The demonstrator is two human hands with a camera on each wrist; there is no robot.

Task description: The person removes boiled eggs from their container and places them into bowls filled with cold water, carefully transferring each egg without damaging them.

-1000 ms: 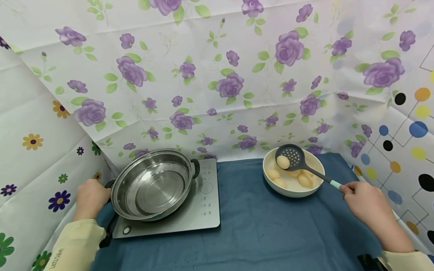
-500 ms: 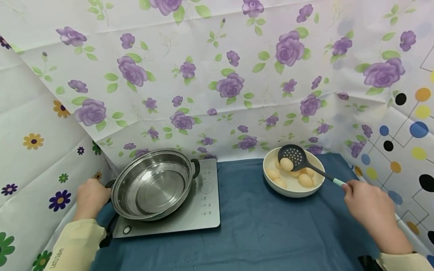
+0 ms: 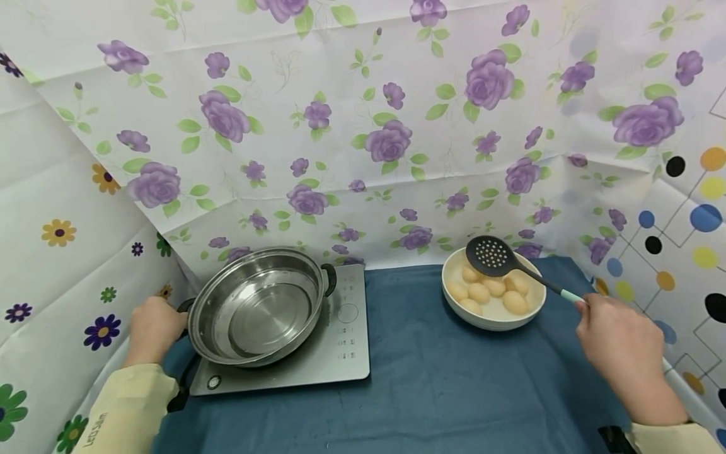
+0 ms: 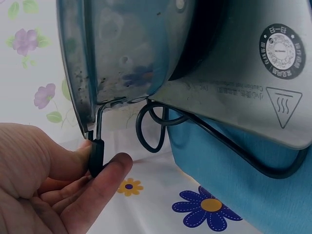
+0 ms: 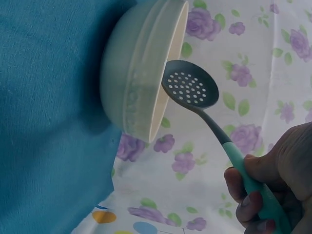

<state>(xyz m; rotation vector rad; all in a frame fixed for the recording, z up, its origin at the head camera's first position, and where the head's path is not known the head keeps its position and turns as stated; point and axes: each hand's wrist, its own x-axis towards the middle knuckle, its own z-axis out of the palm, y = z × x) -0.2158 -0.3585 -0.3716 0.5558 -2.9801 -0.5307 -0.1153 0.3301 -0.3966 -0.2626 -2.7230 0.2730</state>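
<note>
My left hand (image 3: 154,328) grips the black side handle (image 4: 96,157) of a steel pot (image 3: 262,309). The pot stands on a flat induction cooker (image 3: 346,353) and looks to hold a little clear liquid. With my right hand (image 3: 621,353) I hold a skimmer (image 3: 491,256) by its mint-green handle (image 5: 251,183). Its dark perforated head is over the back rim of a cream bowl (image 3: 493,325), with nothing on it. Inside the bowl lie several pale brown eggs (image 3: 515,302). The right wrist view shows the bowl only from outside, its eggs hidden.
A blue cloth (image 3: 420,391) covers the table between the cooker and the bowl. Patterned sheets (image 3: 386,142) hang behind and on both sides. A black cable (image 4: 234,151) runs beside the cooker's left edge, below the pot handle.
The egg resting on the skimmer has come off and lies among the others in the bowl. The skimmer's head has risen slightly. My left hand stays at the pot handle.
</note>
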